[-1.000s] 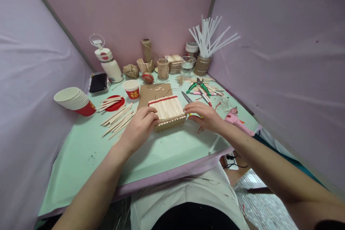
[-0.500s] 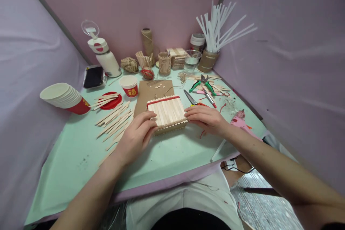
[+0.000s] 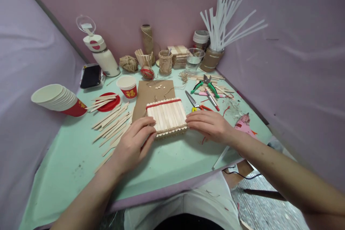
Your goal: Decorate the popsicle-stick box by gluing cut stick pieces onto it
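Observation:
A small box of popsicle sticks (image 3: 167,115) stands at the middle of the table, partly over a brown cardboard sheet (image 3: 142,93). Its top is a row of pale sticks, with red cord along the far edge and twine along the near edge. My left hand (image 3: 137,140) grips the left side near the front corner, fingers bent on the edge. On the opposite side, my right hand (image 3: 208,125) holds the right edge with its fingers together. Both thumbs are low and partly hidden. Scissors (image 3: 192,100) lie just beyond my right hand.
Loose wooden sticks (image 3: 113,125) and stacked paper cups (image 3: 58,100) lie left. Green-handled pliers (image 3: 206,84), a red-tipped pen (image 3: 212,99) and a pink glue gun (image 3: 242,124) are right. Along the back stand a white bottle (image 3: 104,57), a twine ball (image 3: 128,64) and a water cup (image 3: 194,59).
The view has shifted slightly. The box's top looks tipped a little more toward me, with less of its front side showing. Both hands keep their hold on its sides.

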`<state>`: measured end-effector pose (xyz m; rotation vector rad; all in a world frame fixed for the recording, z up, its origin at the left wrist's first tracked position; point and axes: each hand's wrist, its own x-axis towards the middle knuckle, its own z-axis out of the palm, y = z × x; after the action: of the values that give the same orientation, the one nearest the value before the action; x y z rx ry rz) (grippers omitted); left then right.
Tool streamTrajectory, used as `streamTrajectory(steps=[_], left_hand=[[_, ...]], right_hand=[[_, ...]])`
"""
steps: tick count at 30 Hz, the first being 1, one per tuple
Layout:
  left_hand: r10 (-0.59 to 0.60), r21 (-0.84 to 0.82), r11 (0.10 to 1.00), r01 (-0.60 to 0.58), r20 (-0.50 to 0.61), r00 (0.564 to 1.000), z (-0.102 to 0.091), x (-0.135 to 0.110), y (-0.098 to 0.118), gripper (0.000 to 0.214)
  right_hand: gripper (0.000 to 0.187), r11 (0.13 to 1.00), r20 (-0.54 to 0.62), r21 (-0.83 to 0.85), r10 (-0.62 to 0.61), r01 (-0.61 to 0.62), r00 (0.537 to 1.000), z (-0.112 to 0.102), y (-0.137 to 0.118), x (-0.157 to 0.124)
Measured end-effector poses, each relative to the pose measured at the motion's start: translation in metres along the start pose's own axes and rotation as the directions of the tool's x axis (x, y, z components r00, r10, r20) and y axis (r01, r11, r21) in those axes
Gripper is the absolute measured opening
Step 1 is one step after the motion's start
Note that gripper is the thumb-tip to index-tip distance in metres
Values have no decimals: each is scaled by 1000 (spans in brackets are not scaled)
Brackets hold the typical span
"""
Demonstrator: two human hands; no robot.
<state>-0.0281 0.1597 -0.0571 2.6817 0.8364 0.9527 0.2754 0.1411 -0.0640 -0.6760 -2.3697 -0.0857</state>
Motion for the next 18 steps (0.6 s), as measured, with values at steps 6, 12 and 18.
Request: streamTrajectory(steps=[6, 12, 18], left_hand=[[4, -7, 1000, -4, -10, 1000, 0, -1, 0, 15], [0, -11, 1000, 0, -14, 1000, 0, 0, 0, 16], [-4, -21, 1000, 4, -24, 1000, 0, -1, 0, 17]], right_hand=[[24, 999, 32, -23, -40, 40, 999, -4, 0, 3], [26, 998, 100, -44, -38, 43, 994, -10, -4, 8], [29, 999, 93, -28, -19, 21, 995, -10, -4, 10]])
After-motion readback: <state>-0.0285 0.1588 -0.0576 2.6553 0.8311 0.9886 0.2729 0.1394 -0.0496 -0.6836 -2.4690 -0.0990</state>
